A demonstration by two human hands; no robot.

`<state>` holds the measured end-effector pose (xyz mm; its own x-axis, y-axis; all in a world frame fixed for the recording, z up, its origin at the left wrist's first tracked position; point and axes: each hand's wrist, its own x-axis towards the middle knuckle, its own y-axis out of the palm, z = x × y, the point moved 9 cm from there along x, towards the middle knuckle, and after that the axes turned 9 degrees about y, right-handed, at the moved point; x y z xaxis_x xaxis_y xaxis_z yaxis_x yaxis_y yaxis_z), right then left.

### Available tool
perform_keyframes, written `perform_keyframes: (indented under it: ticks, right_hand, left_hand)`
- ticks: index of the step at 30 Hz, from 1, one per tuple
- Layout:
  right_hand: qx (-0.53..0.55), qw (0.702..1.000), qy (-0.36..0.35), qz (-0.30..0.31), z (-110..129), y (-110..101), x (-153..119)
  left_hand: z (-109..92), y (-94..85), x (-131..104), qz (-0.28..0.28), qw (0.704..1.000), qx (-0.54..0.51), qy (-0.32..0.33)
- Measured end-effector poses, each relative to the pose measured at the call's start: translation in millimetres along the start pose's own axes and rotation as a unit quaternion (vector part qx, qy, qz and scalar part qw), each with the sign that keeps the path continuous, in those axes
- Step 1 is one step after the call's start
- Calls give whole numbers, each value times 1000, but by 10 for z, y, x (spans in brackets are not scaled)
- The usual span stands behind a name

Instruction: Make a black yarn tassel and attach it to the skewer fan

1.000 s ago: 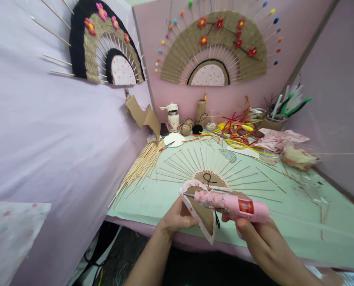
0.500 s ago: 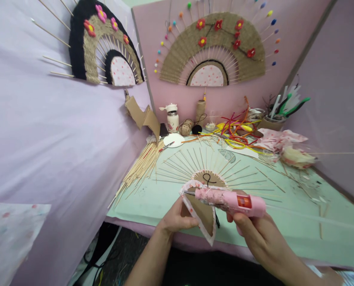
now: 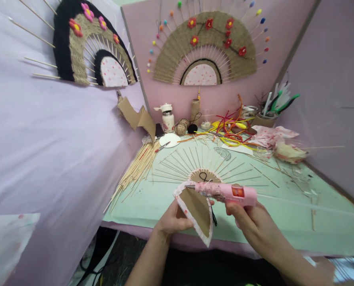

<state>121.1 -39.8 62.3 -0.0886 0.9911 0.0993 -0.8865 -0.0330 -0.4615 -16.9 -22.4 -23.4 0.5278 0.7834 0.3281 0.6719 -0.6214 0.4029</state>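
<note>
A cardboard half-circle (image 3: 198, 210), edged with folded white fabric with pink dots, is tilted up above the front of the table. My left hand (image 3: 175, 218) grips it by its left side, thumb in front and the other fingers mostly hidden behind. My right hand (image 3: 251, 222) is wrapped round a pink hot glue gun (image 3: 224, 192). The gun's metal nozzle points left and lies at the fabric edge near the top of the cardboard; I cannot tell whether it touches. Behind them a fan of thin sticks (image 3: 177, 169) spreads from a second cardboard half-circle (image 3: 196, 175) with a black cord on it.
A heap of bamboo sticks (image 3: 135, 171) lies at the left. Along the back stand a white bottle (image 3: 168, 119), twine balls (image 3: 181, 127), coloured pipe cleaners (image 3: 227, 131) and a pot with green-handled pliers (image 3: 265, 118). Finished woven fans (image 3: 177, 49) hang on the walls.
The view has shifted a little to the right. The cardboard half-circle has turned to show more of its brown face, and the glue gun's nozzle has moved along its top edge.
</note>
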Motion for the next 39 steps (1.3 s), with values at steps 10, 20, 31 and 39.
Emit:
perform_keyframes:
  ticks: [10, 20, 31, 39]
  right_hand:
    - [0, 1000, 2, -8, -27, -36, 10]
    - [12, 1000, 22, -2, -47, -88, 29]
    - [4, 1000, 20, -8, -72, -110, 16]
    - [-7, 999, 21, -30, -127, -147, 37]
  left_hand:
    - [22, 15, -8, 2, 1000, -30, -2]
    - [78, -96, -63, -31, 999, -26, 10]
    - [142, -173, -98, -63, 998, -25, -1]
    - [178, -206, -114, -73, 997, -21, -3]
